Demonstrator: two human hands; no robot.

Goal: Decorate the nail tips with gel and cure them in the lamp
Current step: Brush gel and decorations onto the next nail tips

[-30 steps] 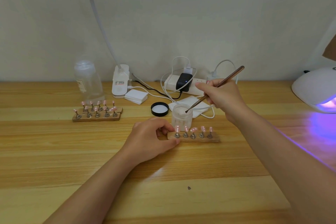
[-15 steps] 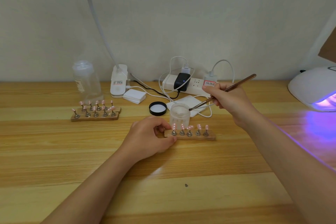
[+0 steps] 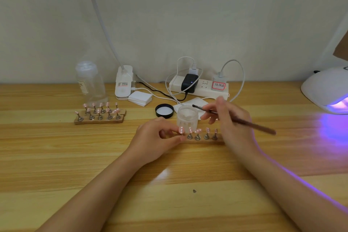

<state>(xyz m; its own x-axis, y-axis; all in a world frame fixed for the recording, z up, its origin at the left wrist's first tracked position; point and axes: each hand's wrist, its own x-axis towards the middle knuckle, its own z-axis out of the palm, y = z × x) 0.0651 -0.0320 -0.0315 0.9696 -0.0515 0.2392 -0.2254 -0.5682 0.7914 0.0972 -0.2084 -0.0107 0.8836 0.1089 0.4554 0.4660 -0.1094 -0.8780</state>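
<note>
Wooden desk, gel jar open, lamp glowing violet at the far right.

Her left hand (image 3: 156,138) pinches the end of the wooden holder (image 3: 202,139) carrying 5 pink nail tips (image 3: 197,130); her right hand (image 3: 228,118) grips the brush (image 3: 233,119), bristles over the gel jar (image 3: 187,118). That jar stands just behind the tips, so a careless wrist could tip it or smear wet gel before the lamp (image 3: 327,88).
</note>
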